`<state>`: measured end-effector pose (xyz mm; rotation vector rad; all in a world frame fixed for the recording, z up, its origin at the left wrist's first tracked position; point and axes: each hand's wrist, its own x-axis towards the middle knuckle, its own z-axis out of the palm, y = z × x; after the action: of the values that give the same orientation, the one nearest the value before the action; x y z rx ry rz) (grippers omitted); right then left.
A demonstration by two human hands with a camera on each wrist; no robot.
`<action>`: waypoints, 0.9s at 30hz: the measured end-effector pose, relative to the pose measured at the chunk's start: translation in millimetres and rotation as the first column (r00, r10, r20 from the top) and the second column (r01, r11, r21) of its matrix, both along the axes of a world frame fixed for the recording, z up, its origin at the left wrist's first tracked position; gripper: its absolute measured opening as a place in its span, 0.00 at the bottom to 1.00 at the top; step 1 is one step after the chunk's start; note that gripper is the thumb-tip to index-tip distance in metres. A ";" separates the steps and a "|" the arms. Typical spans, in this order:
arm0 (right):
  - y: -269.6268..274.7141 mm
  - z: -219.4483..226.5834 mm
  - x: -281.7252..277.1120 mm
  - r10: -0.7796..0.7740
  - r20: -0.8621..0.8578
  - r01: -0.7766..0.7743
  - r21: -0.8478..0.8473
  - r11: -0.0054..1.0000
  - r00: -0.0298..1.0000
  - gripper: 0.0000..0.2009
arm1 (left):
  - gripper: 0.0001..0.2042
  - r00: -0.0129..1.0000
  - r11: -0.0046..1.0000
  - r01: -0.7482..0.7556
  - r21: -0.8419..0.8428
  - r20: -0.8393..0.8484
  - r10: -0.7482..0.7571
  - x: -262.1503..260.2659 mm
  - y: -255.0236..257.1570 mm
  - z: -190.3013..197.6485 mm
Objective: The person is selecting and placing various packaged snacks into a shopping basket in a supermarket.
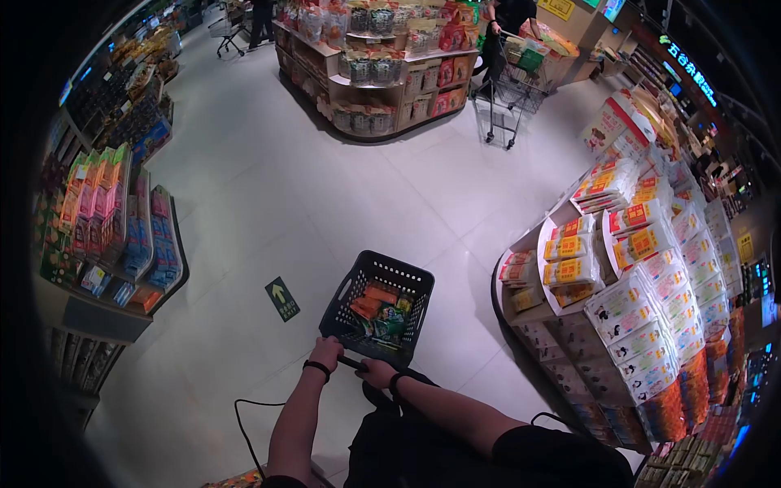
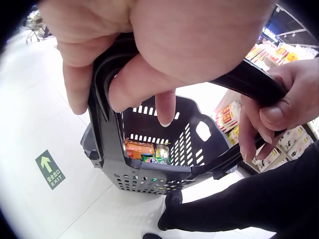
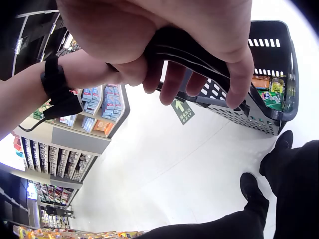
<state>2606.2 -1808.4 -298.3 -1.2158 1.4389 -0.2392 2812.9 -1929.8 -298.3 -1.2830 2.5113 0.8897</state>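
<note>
A black perforated shopping basket hangs or stands in front of the person, over the pale floor in the head view. Both hands grip its black handle: the left hand at one end, the right hand at the other. In the left wrist view the left hand has its fingers bent over the handle, some of them hanging below it. Fingers of the right hand curl under the handle in the right wrist view. Orange packets and green packets lie inside the basket.
To the right rises a curved display of stacked white and yellow packages. Shelves of pink and blue packets stand left. Ahead are a shelf island and a person with a shopping cart. A green exit sign marks the floor.
</note>
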 end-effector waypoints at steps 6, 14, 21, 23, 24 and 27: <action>-68.4 -10.7 -19.8 -0.012 -0.025 0.011 -0.031 0.999 1.000 0.20 | 0.16 0.992 0.993 0.117 -0.001 0.053 -0.116 -30.6 -83.0 -1.9; -157.8 -22.3 -100.6 -0.195 -0.052 0.187 -0.123 0.975 0.979 0.17 | 0.11 0.979 0.978 0.202 -0.045 -0.005 -0.203 -125.6 -195.6 -4.2; -236.0 -16.0 -189.6 -0.375 -0.107 0.353 -0.180 0.918 0.921 0.15 | 0.07 0.978 0.974 0.205 -0.094 -0.013 -0.207 -228.8 -282.7 -15.2; -261.2 -10.6 -211.6 -0.429 -0.078 0.411 -0.173 0.895 0.900 0.15 | 0.07 0.977 0.973 0.204 -0.112 -0.043 -0.210 -255.6 -310.5 -15.3; -273.0 -6.9 -219.4 -0.446 -0.073 0.432 -0.151 0.889 0.892 0.15 | 0.07 0.976 0.970 0.209 -0.123 -0.036 -0.215 -267.7 -325.6 -15.7; -317.0 -3.8 -241.5 -0.492 -0.094 0.478 -0.142 0.867 0.865 0.15 | 0.07 0.965 0.959 0.259 -0.110 -0.013 -0.262 -303.7 -378.2 -13.9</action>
<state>2364.7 -2125.4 -302.1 -0.9485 1.8558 -0.6063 2509.2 -2308.0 -312.3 -0.9393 2.7005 0.7257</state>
